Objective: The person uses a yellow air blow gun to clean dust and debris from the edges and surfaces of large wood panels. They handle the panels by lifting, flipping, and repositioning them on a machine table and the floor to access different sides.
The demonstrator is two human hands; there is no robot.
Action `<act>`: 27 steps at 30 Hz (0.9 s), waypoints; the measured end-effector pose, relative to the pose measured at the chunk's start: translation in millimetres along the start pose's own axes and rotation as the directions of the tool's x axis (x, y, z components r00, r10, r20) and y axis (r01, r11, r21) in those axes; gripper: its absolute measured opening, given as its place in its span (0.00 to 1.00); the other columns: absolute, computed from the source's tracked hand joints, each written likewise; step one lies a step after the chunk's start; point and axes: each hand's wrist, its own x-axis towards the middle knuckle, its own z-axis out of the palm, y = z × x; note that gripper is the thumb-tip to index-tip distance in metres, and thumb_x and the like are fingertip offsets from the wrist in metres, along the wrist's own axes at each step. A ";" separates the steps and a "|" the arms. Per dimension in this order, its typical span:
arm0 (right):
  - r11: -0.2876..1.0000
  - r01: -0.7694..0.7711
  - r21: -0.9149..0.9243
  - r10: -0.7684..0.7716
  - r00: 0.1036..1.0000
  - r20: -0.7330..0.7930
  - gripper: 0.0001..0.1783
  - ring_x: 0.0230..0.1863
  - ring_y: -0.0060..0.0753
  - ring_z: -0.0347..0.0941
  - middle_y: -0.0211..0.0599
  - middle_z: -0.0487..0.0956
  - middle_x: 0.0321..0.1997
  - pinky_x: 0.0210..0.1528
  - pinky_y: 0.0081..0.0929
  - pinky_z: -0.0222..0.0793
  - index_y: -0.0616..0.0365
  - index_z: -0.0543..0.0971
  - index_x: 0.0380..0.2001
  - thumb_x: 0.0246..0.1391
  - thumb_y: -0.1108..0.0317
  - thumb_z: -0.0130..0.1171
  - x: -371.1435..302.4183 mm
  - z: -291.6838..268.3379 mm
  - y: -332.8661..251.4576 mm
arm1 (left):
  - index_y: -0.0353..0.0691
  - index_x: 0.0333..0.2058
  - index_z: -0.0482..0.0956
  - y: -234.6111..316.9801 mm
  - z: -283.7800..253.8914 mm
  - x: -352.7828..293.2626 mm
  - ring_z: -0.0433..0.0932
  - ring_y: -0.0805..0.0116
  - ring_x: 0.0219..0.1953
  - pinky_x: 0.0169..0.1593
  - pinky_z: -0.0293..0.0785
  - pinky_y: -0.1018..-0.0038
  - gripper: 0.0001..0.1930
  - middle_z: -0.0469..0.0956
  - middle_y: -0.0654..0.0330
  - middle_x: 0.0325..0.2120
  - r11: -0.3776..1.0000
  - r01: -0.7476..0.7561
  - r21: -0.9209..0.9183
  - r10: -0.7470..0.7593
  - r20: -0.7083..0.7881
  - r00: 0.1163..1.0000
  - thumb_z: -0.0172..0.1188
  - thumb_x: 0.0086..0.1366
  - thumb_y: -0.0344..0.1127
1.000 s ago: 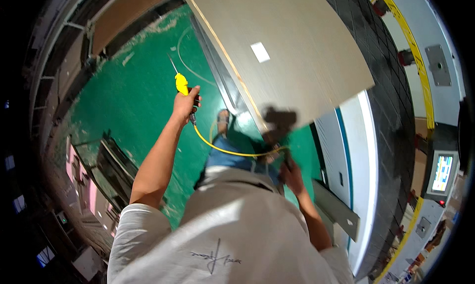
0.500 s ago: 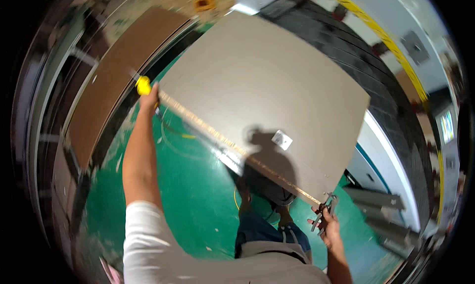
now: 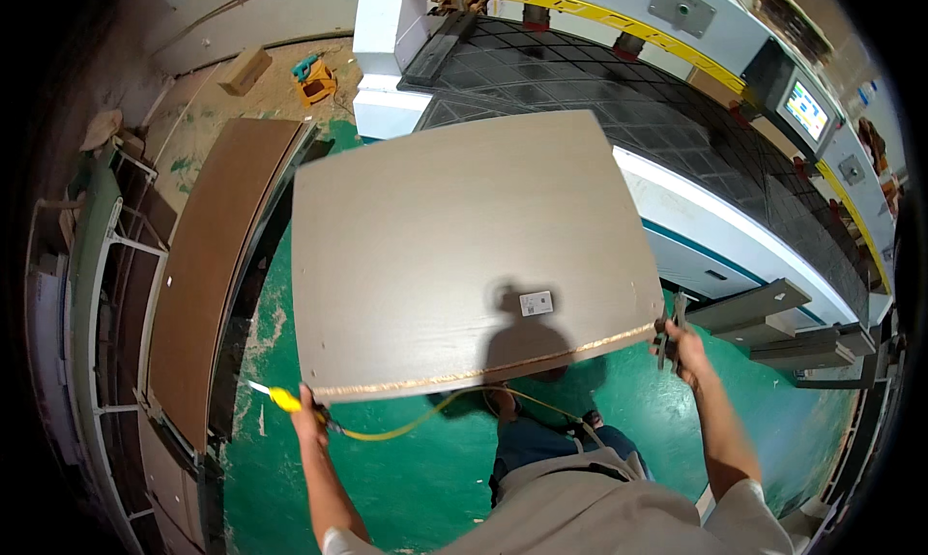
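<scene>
A large beige wood-grain panel point(image 3: 435, 255) spans the middle, its raw chipboard edge toward me and a small white label point(image 3: 536, 304) on its face. My left hand point(image 3: 311, 422) is closed at the panel's near left corner. Out of that hand sticks a yellow air blow gun point(image 3: 283, 399) with a pale tip, and a yellow hose point(image 3: 387, 434) loops from it under the panel. At the near right corner my right hand point(image 3: 688, 354) is closed around a dark metal hand tool point(image 3: 680, 313) with several prongs; its exact kind is unclear. Whether my fingers also grip the panel is partly hidden.
Brown boards point(image 3: 217, 265) lie stacked at the left beside a metal rack point(image 3: 121, 236). Beyond the panel stands a white machine with a dark bed point(image 3: 541, 76) and a screen point(image 3: 804, 110). Grey strips point(image 3: 749, 306) lie at the right. An orange tool point(image 3: 314, 81) rests far left.
The view has turned, and the panel's near edge now runs nearly level across it. My left hand sits lower, at the near left corner. Both hands still hold their tools.
</scene>
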 end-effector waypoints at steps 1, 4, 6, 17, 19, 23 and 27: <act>0.999 0.040 0.008 -0.040 0.998 0.038 0.18 0.45 0.35 0.79 0.38 0.79 0.50 0.44 0.36 0.80 0.59 0.73 0.58 0.73 0.59 0.50 14.5 -13.8 -3.5 | 0.45 0.38 0.77 -21.4 -12.0 -28.2 0.72 0.71 0.22 0.24 0.65 0.74 0.19 0.75 0.65 0.24 1.000 -0.007 -0.007 0.007 -0.013 1.000 0.67 0.68 0.55; 0.990 0.094 0.108 -0.090 0.995 -0.039 0.20 0.47 0.33 0.78 0.36 0.77 0.55 0.44 0.34 0.80 0.59 0.71 0.60 0.73 0.60 0.51 30.0 -8.2 -27.8 | 0.40 0.43 0.76 -70.6 -38.2 -125.3 0.76 0.68 0.26 0.26 0.68 0.73 0.20 0.79 0.61 0.30 0.993 0.119 0.011 -0.120 0.030 0.992 0.65 0.70 0.52; 0.983 0.087 0.161 -0.086 0.996 -0.011 0.21 0.47 0.35 0.80 0.43 0.79 0.53 0.44 0.35 0.81 0.59 0.69 0.63 0.73 0.60 0.50 30.0 -6.6 -33.1 | 0.36 0.46 0.75 -98.6 -39.8 -188.9 0.80 0.64 0.29 0.26 0.69 0.72 0.19 0.80 0.58 0.34 0.985 0.168 0.037 -0.169 0.045 0.985 0.64 0.72 0.48; 0.962 -0.220 0.163 0.105 0.847 0.521 0.13 0.35 0.38 0.82 0.40 0.82 0.47 0.37 0.36 0.79 0.52 0.72 0.42 0.64 0.59 0.64 -61.1 -85.4 106.8 | 0.28 0.52 0.74 -204.9 156.6 -449.5 0.88 0.62 0.38 0.37 0.80 0.69 0.18 0.86 0.51 0.40 0.938 0.217 0.272 -0.325 0.461 0.826 0.65 0.70 0.35; 0.977 -0.211 0.025 0.159 0.806 0.570 0.18 0.30 0.31 0.79 0.36 0.83 0.38 0.32 0.32 0.75 0.50 0.69 0.47 0.60 0.66 0.67 -88.7 -109.9 130.7 | 0.31 0.53 0.75 -215.0 211.7 -472.8 0.87 0.62 0.38 0.42 0.81 0.69 0.18 0.85 0.54 0.41 0.933 0.157 0.324 -0.312 0.507 0.804 0.65 0.71 0.35; 0.973 -0.226 0.044 0.163 0.810 0.563 0.15 0.29 0.29 0.78 0.33 0.82 0.35 0.28 0.28 0.71 0.49 0.69 0.47 0.61 0.70 0.63 -122.9 -158.2 163.1 | 0.37 0.50 0.79 -264.4 304.1 -475.2 0.83 0.69 0.39 0.43 0.78 0.71 0.15 0.85 0.61 0.35 0.984 0.045 0.174 -0.133 0.540 0.831 0.67 0.70 0.38; 0.992 -0.128 -0.021 0.119 0.835 0.538 0.05 0.24 0.25 0.71 0.30 0.77 0.27 0.25 0.26 0.65 0.51 0.72 0.42 0.66 0.67 0.56 -138.6 -168.4 179.2 | 0.38 0.44 0.83 -254.5 335.4 -471.8 0.79 0.73 0.33 0.38 0.75 0.73 0.15 0.85 0.62 0.35 0.980 0.108 0.168 -0.180 0.513 0.839 0.69 0.68 0.44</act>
